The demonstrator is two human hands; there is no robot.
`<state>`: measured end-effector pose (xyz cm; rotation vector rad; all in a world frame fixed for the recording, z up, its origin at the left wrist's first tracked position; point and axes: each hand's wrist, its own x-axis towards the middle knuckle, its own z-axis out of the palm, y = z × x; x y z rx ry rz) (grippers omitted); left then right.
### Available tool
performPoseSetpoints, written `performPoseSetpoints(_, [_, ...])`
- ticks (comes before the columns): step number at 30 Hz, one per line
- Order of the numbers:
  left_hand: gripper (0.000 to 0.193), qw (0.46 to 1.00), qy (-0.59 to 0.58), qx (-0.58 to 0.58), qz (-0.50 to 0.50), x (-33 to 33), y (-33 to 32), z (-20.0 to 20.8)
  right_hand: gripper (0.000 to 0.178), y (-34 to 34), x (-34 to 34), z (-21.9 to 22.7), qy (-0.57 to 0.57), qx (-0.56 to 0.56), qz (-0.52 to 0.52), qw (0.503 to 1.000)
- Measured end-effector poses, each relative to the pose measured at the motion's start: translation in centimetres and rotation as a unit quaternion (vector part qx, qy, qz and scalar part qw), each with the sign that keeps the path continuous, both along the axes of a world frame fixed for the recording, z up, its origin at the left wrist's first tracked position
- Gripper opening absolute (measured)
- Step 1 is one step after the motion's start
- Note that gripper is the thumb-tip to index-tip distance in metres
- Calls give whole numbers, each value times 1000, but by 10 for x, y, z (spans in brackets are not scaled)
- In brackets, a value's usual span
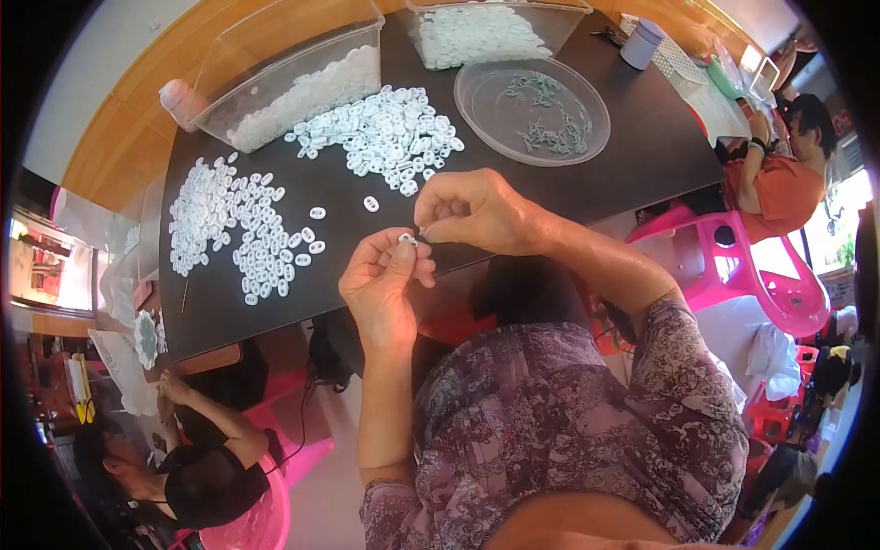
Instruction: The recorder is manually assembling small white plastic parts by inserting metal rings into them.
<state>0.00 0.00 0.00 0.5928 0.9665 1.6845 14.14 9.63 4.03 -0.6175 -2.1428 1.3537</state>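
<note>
My left hand (383,291) pinches a small white oval plastic piece (407,239) between thumb and fingertips, just off the table's front edge. Close beside it, my right hand (486,215) has its fingers curled together; whatever is between its fingertips is too small to make out. One loose white oval piece (370,203) lies on the table near my hands. Beyond it spreads a heap of the same white pieces (394,133), and to the left lies another pile (261,243). Small grey-green pieces (555,137) lie scattered in a round clear tray (469,119) at the far right.
Two clear plastic bins, one at the back left (367,46) and one at the back (573,9), hold white pieces. A lidded lavender container (642,44) stands behind the tray. People sit at the left (215,486) and right (779,197); a pink chair (733,257) is at right.
</note>
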Motion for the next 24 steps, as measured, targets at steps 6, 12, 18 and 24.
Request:
performPoseSetpoints(6, [13,999,29,-2,23,0,-3,0,12,-5,-7,2,-9,-10,-23,1000])
performPoseSetpoints(12, [12,997,74,11,32,0,-6,-3,11,-8,-11,2,-28,6,-19,999])
performPoseSetpoints(18, [11,993,112,16,44,0,-10,-7,11,-11,-15,1,-37,14,-9,999])
performPoseSetpoints(24, [12,978,188,37,84,6,-12,-7,11,-13,-18,-2,-20,-6,-16,1000])
